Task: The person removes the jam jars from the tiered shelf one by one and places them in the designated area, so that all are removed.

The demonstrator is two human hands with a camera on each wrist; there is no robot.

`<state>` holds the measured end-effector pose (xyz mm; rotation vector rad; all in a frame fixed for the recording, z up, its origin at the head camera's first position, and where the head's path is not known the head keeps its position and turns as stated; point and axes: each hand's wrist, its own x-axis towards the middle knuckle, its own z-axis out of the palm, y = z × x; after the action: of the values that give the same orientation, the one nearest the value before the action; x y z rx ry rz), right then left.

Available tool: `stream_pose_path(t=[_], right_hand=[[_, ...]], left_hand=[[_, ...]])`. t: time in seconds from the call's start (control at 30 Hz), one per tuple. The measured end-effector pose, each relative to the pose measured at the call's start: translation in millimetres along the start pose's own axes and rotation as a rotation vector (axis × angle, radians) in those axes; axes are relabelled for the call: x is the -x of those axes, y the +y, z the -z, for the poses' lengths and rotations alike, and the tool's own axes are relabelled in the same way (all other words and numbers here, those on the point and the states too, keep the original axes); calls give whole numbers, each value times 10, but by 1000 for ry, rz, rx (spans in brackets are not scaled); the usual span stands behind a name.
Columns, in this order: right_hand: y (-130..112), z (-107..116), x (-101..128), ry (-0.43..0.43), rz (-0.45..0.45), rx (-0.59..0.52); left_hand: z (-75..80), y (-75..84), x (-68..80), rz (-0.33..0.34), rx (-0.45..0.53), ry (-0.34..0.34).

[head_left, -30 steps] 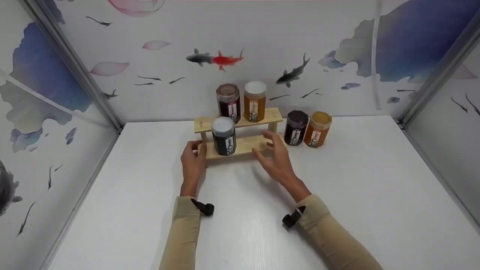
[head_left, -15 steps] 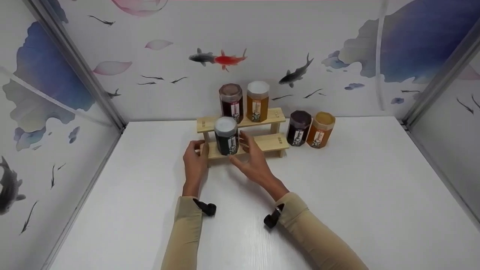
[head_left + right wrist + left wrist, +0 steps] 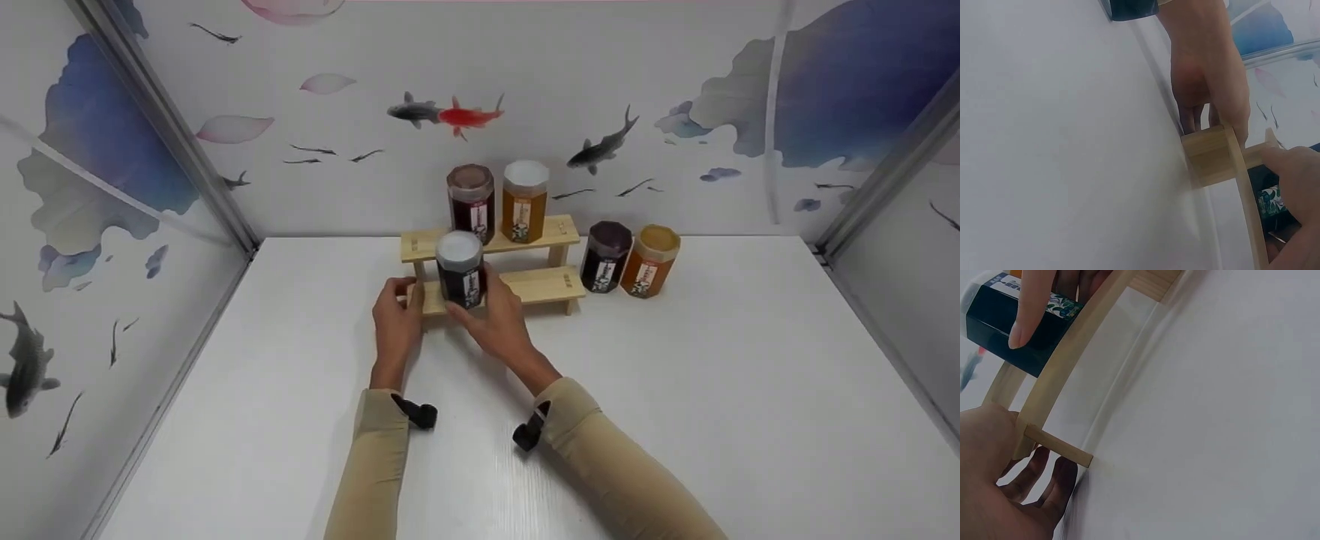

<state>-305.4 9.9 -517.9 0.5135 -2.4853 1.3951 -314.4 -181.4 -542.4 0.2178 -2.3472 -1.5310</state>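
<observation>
A dark jar (image 3: 460,271) with a white lid stands at the left of the lower shelf of a two-step wooden rack (image 3: 541,283). My right hand (image 3: 493,321) grips this jar from the front, thumb on its left and fingers on its right. One right finger (image 3: 1032,305) lies across the dark jar (image 3: 994,326) in the left wrist view. My left hand (image 3: 397,319) holds the rack's left end, and the right wrist view shows its fingers (image 3: 1207,79) curled onto the wooden rack's end block (image 3: 1212,154).
A dark red jar (image 3: 471,193) and an amber jar (image 3: 524,192) stand on the upper shelf. A dark purple jar (image 3: 606,255) and another amber jar (image 3: 649,260) stand on the white table (image 3: 712,360) right of the rack. Patterned walls enclose three sides.
My right hand moved left from the rack's right half to the dark jar and closed around it. My left hand stayed on the rack's left end.
</observation>
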Motion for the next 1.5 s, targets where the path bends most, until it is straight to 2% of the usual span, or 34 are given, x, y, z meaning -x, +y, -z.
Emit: stream_pose_path(t=[0.4, 0.83, 1.0, 1.23, 1.5], right_hand=[[76, 132, 36, -20, -24, -64], [190, 476, 254, -50, -56, -282], [208, 627, 340, -56, -94, -311], [275, 982, 354, 40, -83, -259], [447, 1444, 337, 197, -118, -236]], left_hand=[[-61, 16, 16, 1, -1, 2], [-32, 9, 23, 13, 7, -8], [-11, 0, 40, -1, 14, 6], [-17, -21, 17, -2, 3, 6], [-13, 2, 4, 10, 5, 10]])
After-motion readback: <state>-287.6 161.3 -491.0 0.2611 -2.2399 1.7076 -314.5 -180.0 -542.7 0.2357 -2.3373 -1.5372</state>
